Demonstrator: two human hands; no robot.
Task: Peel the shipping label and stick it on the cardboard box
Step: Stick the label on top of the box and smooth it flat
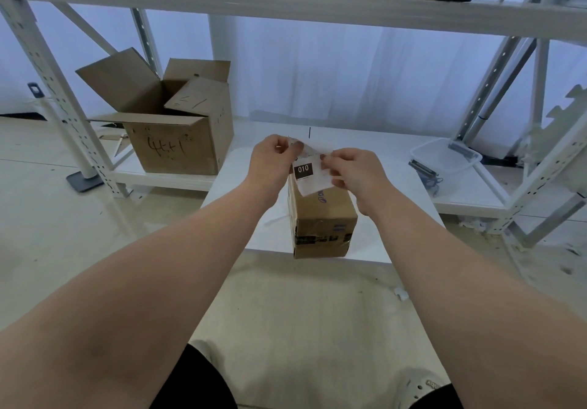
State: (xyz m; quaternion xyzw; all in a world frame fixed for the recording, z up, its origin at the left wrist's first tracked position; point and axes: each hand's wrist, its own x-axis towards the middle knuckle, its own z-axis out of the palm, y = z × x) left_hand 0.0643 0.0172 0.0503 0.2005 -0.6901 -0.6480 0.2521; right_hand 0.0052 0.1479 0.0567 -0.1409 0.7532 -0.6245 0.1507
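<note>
Head view. The shipping label (pixel 309 175) is held in the air between both hands, directly above the far end of the cardboard box (pixel 320 218). The box stands on the white worktop (pixel 374 141), near its front edge. The left hand (pixel 270 160) is closed in a pinch on the label's upper left corner, where a thin translucent layer, probably the backing, curls away. The right hand (pixel 352 170) is closed in a pinch on the upper right edge of the printed sheet. The label shows a dark block marked "010".

Handling, as a judgement: the label is very light, thin and limp. It will fold, crease or stick to itself if released at one side. Grip it at the corners and margins only, and keep fingers off the adhesive face. The backing looks slippery and is best separated from one corner. The box appears stiff and stable, with tape bands on its near face; its top panel is the likely bonding surface.

Containers. An open carton (pixel 178 122) sits on the low shelf at the left, flaps raised; its contents cannot be made out. A clear plastic tub (pixel 444 157) sits on the shelf at the right and looks empty, with dark clips lying beside it.
</note>
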